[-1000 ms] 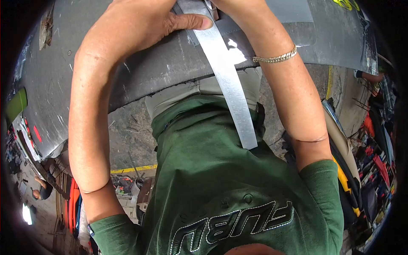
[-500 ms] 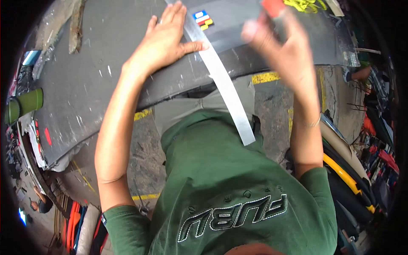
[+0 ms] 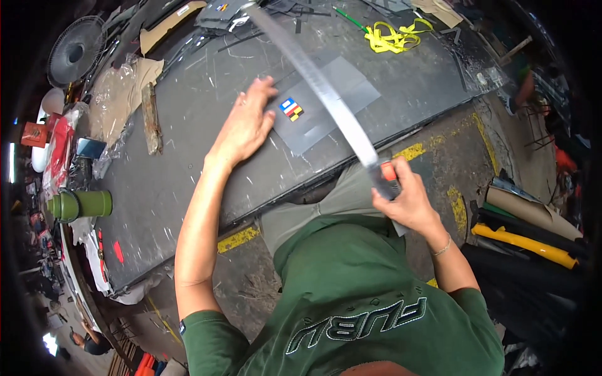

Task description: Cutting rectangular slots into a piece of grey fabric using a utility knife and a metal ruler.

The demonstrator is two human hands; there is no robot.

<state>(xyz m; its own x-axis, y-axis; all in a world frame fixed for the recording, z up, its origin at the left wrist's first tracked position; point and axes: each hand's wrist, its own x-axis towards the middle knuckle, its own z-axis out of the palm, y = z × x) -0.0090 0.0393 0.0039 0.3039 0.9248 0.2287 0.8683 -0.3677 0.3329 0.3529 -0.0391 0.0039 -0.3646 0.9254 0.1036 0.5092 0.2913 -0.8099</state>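
A long metal ruler (image 3: 330,100), smeared by motion, slants from the far end of the table down to my right hand (image 3: 411,197). That hand is closed around the ruler's near end, together with a small red and black tool (image 3: 389,172) whose kind I cannot make out. My left hand (image 3: 244,125) is open on the dark table (image 3: 188,169), fingers stretched and thumb apart. Beside its fingertips lies a thin grey sheet (image 3: 348,84) bearing a small blue, white, red and yellow patch (image 3: 291,109).
Yellow strap (image 3: 395,37) lies tangled at the far right of the table. A green flask (image 3: 81,205), a phone (image 3: 91,148) and a worn wooden strip (image 3: 151,119) are at the left. A fan (image 3: 76,53) stands beyond; rolls of material (image 3: 523,241) lie to the right.
The ruler has come off the grey sheet's left side and swung right. My right hand has come down and gripped its near end. My left hand has let go of the ruler.
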